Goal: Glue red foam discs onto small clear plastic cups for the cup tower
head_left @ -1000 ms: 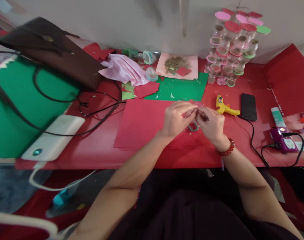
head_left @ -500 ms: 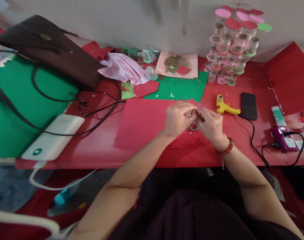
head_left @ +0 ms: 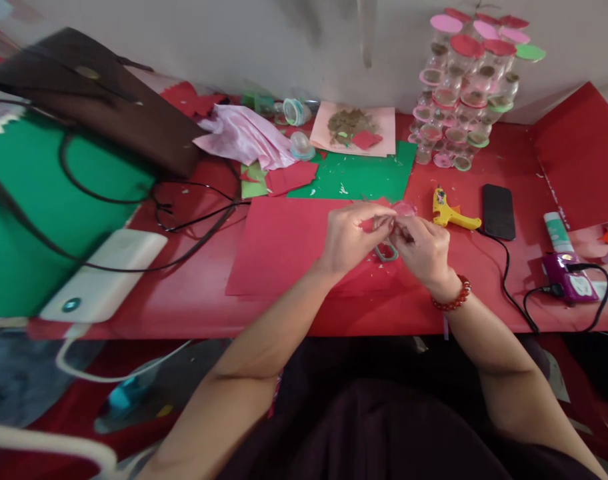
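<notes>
My left hand (head_left: 351,237) and my right hand (head_left: 421,247) meet fingertip to fingertip above the red paper sheet (head_left: 284,247). Both are closed in a pinch, and whatever sits between the fingers is too small and covered to make out. Just behind the fingertips shows a pinkish see-through round piece (head_left: 405,209); whether a hand touches it I cannot tell. Under the hands lies a pale green loop, like a scissors handle (head_left: 387,252), partly hidden. A beaded bracelet (head_left: 454,293) circles my right wrist.
Right of my hands lie a yellow glue gun (head_left: 454,215) and a black phone (head_left: 498,212). A stacked tower of clear plastic cups (head_left: 454,100) stands behind. Coins (head_left: 351,125) rest on pink paper at the back. On the left are a white power bank (head_left: 107,277), cables and a brown bag (head_left: 99,100).
My fingers have shifted slightly, the right hand turning a little with its fingers curled more. A bit more of the green loop shows. Everything else stays in place.
</notes>
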{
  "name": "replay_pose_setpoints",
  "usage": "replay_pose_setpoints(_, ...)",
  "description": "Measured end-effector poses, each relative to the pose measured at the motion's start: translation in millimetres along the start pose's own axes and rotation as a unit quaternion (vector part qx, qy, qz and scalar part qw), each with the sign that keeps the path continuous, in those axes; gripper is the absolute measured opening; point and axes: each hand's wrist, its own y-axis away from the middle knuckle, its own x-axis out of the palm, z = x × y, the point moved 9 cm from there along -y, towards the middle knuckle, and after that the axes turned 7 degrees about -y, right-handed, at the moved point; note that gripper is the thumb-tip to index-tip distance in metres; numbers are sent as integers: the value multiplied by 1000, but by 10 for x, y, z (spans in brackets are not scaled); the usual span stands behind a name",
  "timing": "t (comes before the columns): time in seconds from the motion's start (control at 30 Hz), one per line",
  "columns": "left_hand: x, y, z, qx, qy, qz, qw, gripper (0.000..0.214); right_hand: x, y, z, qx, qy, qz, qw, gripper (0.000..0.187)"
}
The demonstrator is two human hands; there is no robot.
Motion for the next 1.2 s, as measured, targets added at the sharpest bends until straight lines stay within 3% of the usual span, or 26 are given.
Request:
replay_pose_setpoints(0.17, 38, 30, -48, 13, -51, -12, 999, 22, 44, 35, 43, -27, 45, 3, 999, 19)
replay_pose_setpoints(0.4, -36, 37, -46, 13, -36, -39, 999, 31, 44, 21, 110, -31, 39, 8, 999, 25)
replay_pose_setpoints(0.6, -2, 29, -84, 5, -8, 2, 1000, 23, 0, 7, -45, 20, 19, 19, 999, 17)
replay_pose_setpoints(0.87, 10, 9, -38, -2, -10, -15, 1000, 15, -5, 14, 68, -25, 50, -2, 998, 19)
replay_pose_setpoints(1.07, 23, 38, -22, -24, -50, -21, 998, 16, 108, 68, -30, 12, 29, 40, 999, 15)
replay_pose_setpoints(1.2, 11, 46, -3, -19, -33, -31, 999, 18, 95, 60, -24, 10, 6, 34, 999, 12)
